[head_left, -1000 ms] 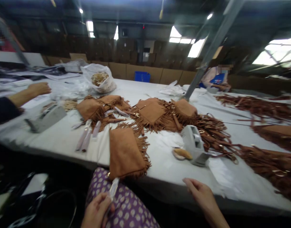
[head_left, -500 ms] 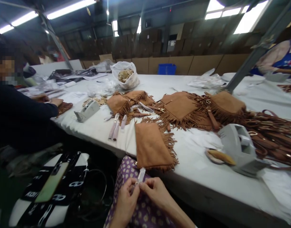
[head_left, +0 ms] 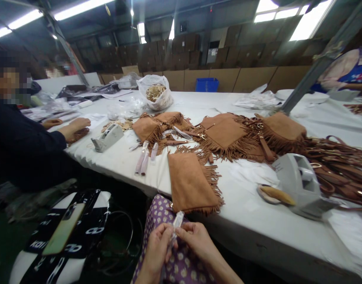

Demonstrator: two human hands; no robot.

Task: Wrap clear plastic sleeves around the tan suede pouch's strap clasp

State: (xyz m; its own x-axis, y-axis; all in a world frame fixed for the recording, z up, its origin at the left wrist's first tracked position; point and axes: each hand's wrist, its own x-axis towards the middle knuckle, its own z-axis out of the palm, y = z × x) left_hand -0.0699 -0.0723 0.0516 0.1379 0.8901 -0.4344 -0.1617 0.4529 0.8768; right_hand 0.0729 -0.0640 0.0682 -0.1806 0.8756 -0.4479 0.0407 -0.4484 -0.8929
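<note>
A small clear plastic-wrapped strip (head_left: 177,223) was pinched between the left hand (head_left: 155,252) and the right hand (head_left: 195,240), low over a purple dotted lap (head_left: 181,268) and just short of the near edge of the white cloth-covered surface (head_left: 242,213). Both hands were closed on the strip by the fingertips; what it enclosed could not be made out.

Just beyond the hands, a flat tan suede fringed bag (head_left: 191,183) lay on the surface with its lower edge overhanging toward the lap. It was judged that the bag could be dragged off the edge if it were caught by a rising wrist. The thin strip could also be lost from so light a pinch and dropped to the dark floor between the lap and a black-and-white patterned bag (head_left: 62,236) off to the left of the hands. A grey tape dispenser (head_left: 301,185) stood to the right of the hands, well apart.

Against the frame half a second before, the hands were seen slightly lower and nearer the camera, with the strip raised a little between them. The hand of a dark-sleeved person (head_left: 77,126) far to the left was found shifted on the surface, while the bags and the dispenser were left where they had been.
</note>
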